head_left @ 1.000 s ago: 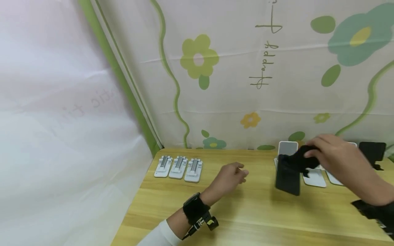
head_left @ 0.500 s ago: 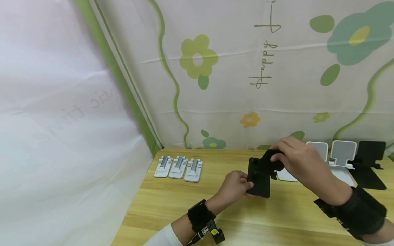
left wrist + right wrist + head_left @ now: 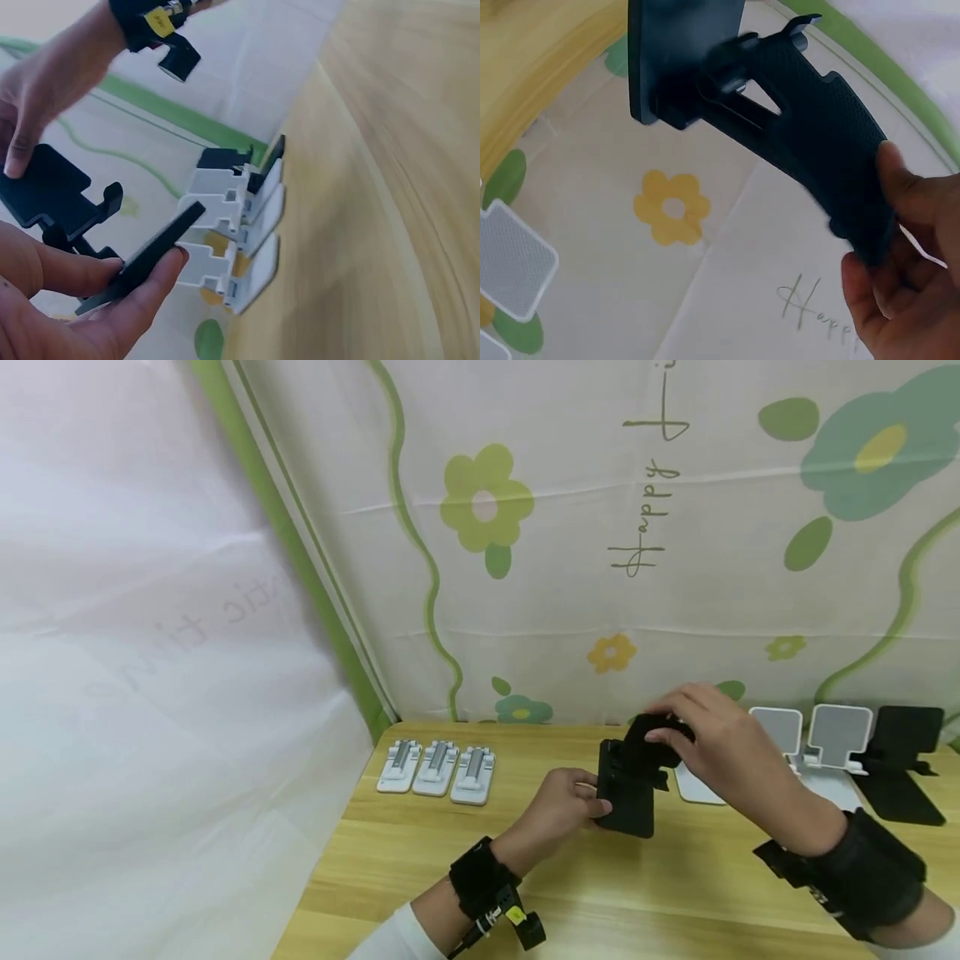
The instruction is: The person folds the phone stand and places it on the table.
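A black folding phone stand (image 3: 628, 810) is held up off the table between both hands, its hinged arm partly unfolded. My left hand (image 3: 562, 807) pinches the edge of its flat base (image 3: 154, 251), thumb on one face and fingers on the other. My right hand (image 3: 716, 739) grips the outer end of the upper plate (image 3: 817, 120), which is tilted away from the base. In the right wrist view, thumb and fingers of that right hand (image 3: 922, 225) lie on opposite sides of the plate.
Folded white phone stands (image 3: 435, 770) lie in a row at the table's left rear. Unfolded white stands (image 3: 838, 731) and a black stand (image 3: 903, 735) stand at the right rear, partly hidden by the right arm. A flowered curtain (image 3: 555, 593) hangs behind the wooden table (image 3: 420, 868).
The right hand has brought the black stand leftward from the right-hand row to the left hand, which has taken hold of its base. Since half a second ago the upper plate's angle has shifted slightly.
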### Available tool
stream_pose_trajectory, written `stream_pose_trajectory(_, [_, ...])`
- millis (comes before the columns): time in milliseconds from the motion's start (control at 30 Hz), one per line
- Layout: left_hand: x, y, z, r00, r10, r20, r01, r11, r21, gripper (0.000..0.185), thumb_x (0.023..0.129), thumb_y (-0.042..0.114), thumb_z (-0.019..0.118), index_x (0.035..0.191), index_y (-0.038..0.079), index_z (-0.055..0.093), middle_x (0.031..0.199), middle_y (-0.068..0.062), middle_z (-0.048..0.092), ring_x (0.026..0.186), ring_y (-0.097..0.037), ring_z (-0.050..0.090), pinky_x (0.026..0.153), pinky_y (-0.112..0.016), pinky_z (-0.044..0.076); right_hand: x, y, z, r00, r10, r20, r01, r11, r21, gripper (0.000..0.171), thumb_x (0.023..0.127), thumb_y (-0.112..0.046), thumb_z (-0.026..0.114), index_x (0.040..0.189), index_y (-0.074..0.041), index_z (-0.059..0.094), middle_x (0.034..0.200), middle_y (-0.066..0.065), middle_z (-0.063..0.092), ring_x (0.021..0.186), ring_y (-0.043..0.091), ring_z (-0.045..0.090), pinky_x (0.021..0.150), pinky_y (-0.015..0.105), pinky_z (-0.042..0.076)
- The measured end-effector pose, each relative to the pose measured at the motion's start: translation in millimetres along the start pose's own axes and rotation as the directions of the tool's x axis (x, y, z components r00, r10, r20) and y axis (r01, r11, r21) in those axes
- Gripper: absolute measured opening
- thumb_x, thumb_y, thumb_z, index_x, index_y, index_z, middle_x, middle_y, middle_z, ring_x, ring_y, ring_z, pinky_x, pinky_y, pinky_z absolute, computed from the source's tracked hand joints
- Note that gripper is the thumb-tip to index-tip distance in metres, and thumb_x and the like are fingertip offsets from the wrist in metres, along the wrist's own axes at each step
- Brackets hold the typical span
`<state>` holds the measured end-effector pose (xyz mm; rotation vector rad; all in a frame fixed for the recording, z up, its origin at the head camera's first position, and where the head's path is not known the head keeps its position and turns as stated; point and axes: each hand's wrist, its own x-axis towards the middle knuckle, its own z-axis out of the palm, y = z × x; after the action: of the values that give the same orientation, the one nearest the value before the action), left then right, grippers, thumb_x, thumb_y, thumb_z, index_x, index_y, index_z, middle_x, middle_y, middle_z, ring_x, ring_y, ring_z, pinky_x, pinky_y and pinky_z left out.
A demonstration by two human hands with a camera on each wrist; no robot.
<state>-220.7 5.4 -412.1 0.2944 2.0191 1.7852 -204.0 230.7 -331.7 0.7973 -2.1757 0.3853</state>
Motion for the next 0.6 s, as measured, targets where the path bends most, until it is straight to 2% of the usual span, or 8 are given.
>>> stream_pose_trajectory(67, [-2.5, 5.3, -2.4, 1.0, -0.018, 0.014, 0.019, 0.999, -0.051, 0.03, 0.094, -0.002, 0.068, 0.124, -0.003, 0.063, 0.102, -0.016, 0.077, 0.087, -0.023, 0.076, 0.077, -0.035, 0.063, 1.6, 2.1, -0.5, 0.998, 0.059, 0.02, -0.06, 0.996, 0.066, 0.043, 0.093, -0.035, 0.073, 0.122, -0.004, 0.067, 0.113, 0.009, 0.067, 0.105, 0.027, 0.062, 0.086, 0.03, 0.048])
stream_pose_trajectory(133, [-4.2, 10.4, -5.3, 0.999, -0.033, 0.034, 0.036, 0.996, -0.083, 0.027, 0.095, -0.002, 0.067, 0.122, -0.003, 0.065, 0.102, -0.016, 0.077, 0.086, -0.022, 0.076, 0.078, -0.035, 0.063, 1.8, 3.6, -1.6, 0.986, 0.14, 0.087, -0.152, 0.976, 0.156, 0.059, 0.083, -0.024, 0.085, 0.135, -0.006, 0.061, 0.123, 0.01, 0.066, 0.112, 0.03, 0.062, 0.091, 0.033, 0.048])
stream_pose_trajectory(200, [-5.6, 14.7, -7.7, 0.998, -0.053, 0.044, 0.057, 0.993, -0.102, 0.026, 0.096, -0.001, 0.067, 0.121, -0.002, 0.066, 0.101, -0.013, 0.077, 0.082, -0.018, 0.074, 0.079, -0.033, 0.062, 2.1, 4.1, -2.5, 0.958, 0.217, 0.189, -0.258, 0.938, 0.231, 0.072, 0.078, -0.018, 0.089, 0.141, -0.008, 0.056, 0.128, 0.013, 0.066, 0.116, 0.037, 0.064, 0.092, 0.041, 0.053])
stream_pose_trajectory(267, [-6.8, 16.9, -9.2, 0.997, -0.064, 0.053, 0.07, 0.99, -0.119, 0.025, 0.096, -0.001, 0.067, 0.121, -0.002, 0.066, 0.1, -0.011, 0.075, 0.078, -0.015, 0.072, 0.077, -0.031, 0.062, 1.6, 4.4, -1.9, 0.915, 0.276, 0.295, -0.358, 0.892, 0.276, 0.069, 0.083, -0.023, 0.086, 0.142, -0.01, 0.055, 0.13, 0.015, 0.067, 0.118, 0.04, 0.065, 0.09, 0.05, 0.055])
stream_pose_trajectory(300, [-7.6, 17.6, -9.6, 0.996, -0.069, 0.058, 0.076, 0.989, -0.125, 0.025, 0.095, 0.0, 0.067, 0.12, -0.002, 0.066, 0.099, -0.01, 0.074, 0.077, -0.014, 0.07, 0.076, -0.03, 0.062, 1.0, 4.4, -0.7, 0.897, 0.292, 0.333, -0.393, 0.87, 0.298, 0.065, 0.085, -0.024, 0.085, 0.141, -0.01, 0.056, 0.129, 0.015, 0.068, 0.118, 0.039, 0.066, 0.089, 0.051, 0.057])
stream_pose_trajectory(367, [-9.6, 17.7, -9.7, 0.995, -0.078, 0.066, 0.087, 0.986, -0.141, 0.023, 0.095, 0.0, 0.067, 0.118, -0.002, 0.066, 0.097, -0.009, 0.073, 0.074, -0.012, 0.068, 0.077, -0.03, 0.061, 0.0, 4.5, 2.1, 0.867, 0.313, 0.388, -0.449, 0.828, 0.336, 0.057, 0.087, -0.024, 0.082, 0.137, -0.01, 0.058, 0.125, 0.015, 0.07, 0.114, 0.028, 0.07, 0.087, 0.043, 0.06])
stream_pose_trajectory(500, [-13.9, 16.7, -9.6, 0.994, -0.073, 0.085, 0.086, 0.984, -0.157, 0.022, 0.095, 0.0, 0.066, 0.117, -0.001, 0.067, 0.099, -0.011, 0.076, 0.076, -0.013, 0.07, 0.084, -0.037, 0.063, -4.0, 4.3, 7.3, 0.839, 0.34, 0.426, -0.507, 0.774, 0.38, 0.054, 0.089, -0.023, 0.081, 0.135, -0.008, 0.059, 0.116, 0.012, 0.073, 0.096, 0.0, 0.071, 0.073, 0.023, 0.057])
stream_pose_trajectory(600, [-15.5, 15.9, -10.4, 0.994, -0.066, 0.09, 0.079, 0.986, -0.15, 0.023, 0.095, 0.0, 0.066, 0.118, -0.001, 0.067, 0.099, -0.011, 0.076, 0.077, -0.013, 0.071, 0.086, -0.039, 0.062, -5.1, 3.5, 9.0, 0.825, 0.361, 0.434, -0.53, 0.761, 0.374, 0.056, 0.089, -0.022, 0.081, 0.137, -0.005, 0.058, 0.113, 0.014, 0.073, 0.089, 0.0, 0.071, 0.067, 0.024, 0.056])
